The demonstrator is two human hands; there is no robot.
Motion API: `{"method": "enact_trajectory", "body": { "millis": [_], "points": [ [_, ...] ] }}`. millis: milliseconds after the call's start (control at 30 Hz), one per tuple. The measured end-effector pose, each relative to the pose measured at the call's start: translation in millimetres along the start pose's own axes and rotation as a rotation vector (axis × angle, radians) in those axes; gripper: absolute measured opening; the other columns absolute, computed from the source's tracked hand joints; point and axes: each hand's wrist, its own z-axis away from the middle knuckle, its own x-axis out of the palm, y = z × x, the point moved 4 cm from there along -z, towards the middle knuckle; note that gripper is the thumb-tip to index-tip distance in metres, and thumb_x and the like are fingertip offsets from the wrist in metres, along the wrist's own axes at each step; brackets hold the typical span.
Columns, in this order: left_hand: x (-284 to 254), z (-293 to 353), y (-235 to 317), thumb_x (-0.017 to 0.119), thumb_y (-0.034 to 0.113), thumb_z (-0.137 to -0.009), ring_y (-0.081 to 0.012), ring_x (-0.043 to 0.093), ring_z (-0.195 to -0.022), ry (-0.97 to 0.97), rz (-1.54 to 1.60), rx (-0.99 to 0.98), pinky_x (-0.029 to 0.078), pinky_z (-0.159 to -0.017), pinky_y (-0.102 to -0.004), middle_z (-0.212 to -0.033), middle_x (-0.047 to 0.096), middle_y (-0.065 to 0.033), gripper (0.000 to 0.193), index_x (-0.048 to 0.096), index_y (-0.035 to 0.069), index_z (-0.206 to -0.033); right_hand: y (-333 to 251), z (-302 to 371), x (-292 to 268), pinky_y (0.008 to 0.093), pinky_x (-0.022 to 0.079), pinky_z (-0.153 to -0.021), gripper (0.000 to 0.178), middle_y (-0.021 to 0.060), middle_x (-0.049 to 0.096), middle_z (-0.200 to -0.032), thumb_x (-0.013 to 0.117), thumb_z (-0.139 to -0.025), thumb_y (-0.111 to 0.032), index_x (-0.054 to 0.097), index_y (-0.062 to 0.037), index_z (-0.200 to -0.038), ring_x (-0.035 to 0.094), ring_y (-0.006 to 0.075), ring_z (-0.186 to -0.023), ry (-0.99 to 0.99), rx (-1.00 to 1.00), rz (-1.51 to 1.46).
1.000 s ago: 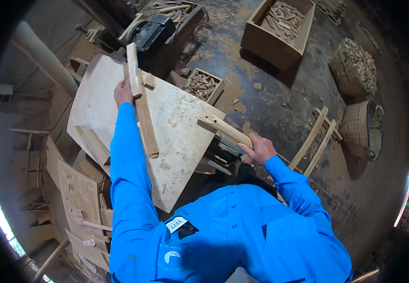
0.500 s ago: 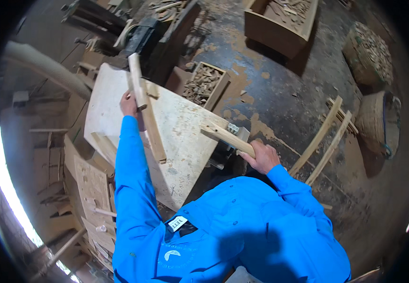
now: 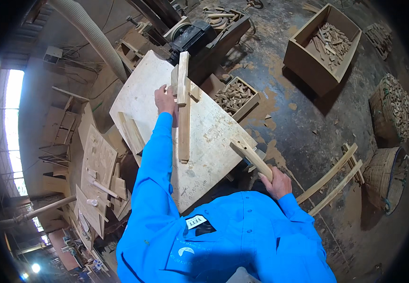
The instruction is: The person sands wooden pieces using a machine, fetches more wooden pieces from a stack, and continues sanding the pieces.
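Observation:
My left hand (image 3: 165,100) reaches over a pale worktable (image 3: 209,151), its fingers partly spread beside a stack of wooden blocks. An upright-looking wooden block (image 3: 183,78) tops the stack, and a longer wooden strip (image 3: 184,134) runs from it toward me. The fingertips are close to the blocks; whether they touch is hard to see. My right hand (image 3: 278,183) is closed around the near end of a wooden bar (image 3: 254,158). A dark hole shows near the bar's far end, which is by the table's right corner.
A dark motor (image 3: 192,38) sits beyond the table, with a ribbed hose (image 3: 89,35) to its left. Offcuts fill a small box (image 3: 247,106) and a large wooden box (image 3: 303,66). Curved slats (image 3: 329,177) lean at the right, near a woven basket (image 3: 379,181).
The whole view has shifted, so the table and floor things appear farther right. My left hand sits slightly farther from the block, its fingers more visible. My right hand still grips the bar.

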Motion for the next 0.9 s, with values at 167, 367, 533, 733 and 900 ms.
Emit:
{"method": "enact_trajectory", "body": {
  "millis": [167,367,533,733,900],
  "points": [
    [25.6,-1.3,-12.1,0.077,0.026,-0.093,-0.0321,0.075,-0.097,-0.202,0.367,-0.464,0.059,-0.087,-0.0410,-0.108,0.077,-0.0211,0.039,0.076,0.000,-0.122,1.0,-1.2,-2.8,0.0549,0.055,-0.075,0.049,0.0229,0.074,-0.092,0.073,-0.095,-0.050,0.066,-0.0045,-0.111,0.071,0.0459,-0.081,-0.022,0.022,0.019],
    [40.5,-25.9,-26.1,0.078,0.023,-0.093,-0.0234,0.076,-0.080,-0.125,0.336,-0.340,0.061,-0.073,-0.0354,-0.097,0.079,-0.0172,0.035,0.078,-0.001,-0.119,-2.4,-3.0,-2.0,0.0550,0.055,-0.075,0.048,0.0251,0.074,-0.093,0.072,-0.095,-0.049,0.067,-0.0047,-0.115,0.071,0.0467,-0.083,-0.011,0.005,0.008],
    [57.5,-28.8,-26.7,0.081,0.019,-0.092,-0.0203,0.074,-0.078,-0.174,0.565,-0.501,0.061,-0.069,-0.0323,-0.097,0.079,-0.0134,0.031,0.079,0.000,-0.117,2.5,-0.8,2.5,0.0547,0.056,-0.077,0.053,0.0232,0.076,-0.099,0.072,-0.095,-0.048,0.068,-0.0074,-0.129,0.071,0.0461,-0.083,-0.054,0.053,0.034],
    [55.4,-29.8,-37.0,0.081,0.021,-0.091,-0.0228,0.075,-0.085,-0.093,0.494,-0.491,0.060,-0.075,-0.0355,-0.100,0.079,-0.0149,0.030,0.080,0.001,-0.113,7.3,-4.6,12.0,0.0562,0.053,-0.071,0.047,0.0237,0.074,-0.092,0.073,-0.094,-0.050,0.065,-0.0055,-0.105,0.067,0.0477,-0.076,-0.030,0.004,0.050],
    [57.5,-36.6,-24.4,0.081,0.026,-0.091,-0.0268,0.075,-0.090,-0.063,0.425,-0.474,0.059,-0.084,-0.0397,-0.101,0.079,-0.0157,0.029,0.081,0.004,-0.110,6.1,-5.0,9.0,0.0546,0.052,-0.071,0.045,0.0239,0.073,-0.089,0.073,-0.096,-0.048,0.064,-0.0041,-0.102,0.067,0.0469,-0.076,-0.002,-0.019,0.062]
  ]
}}
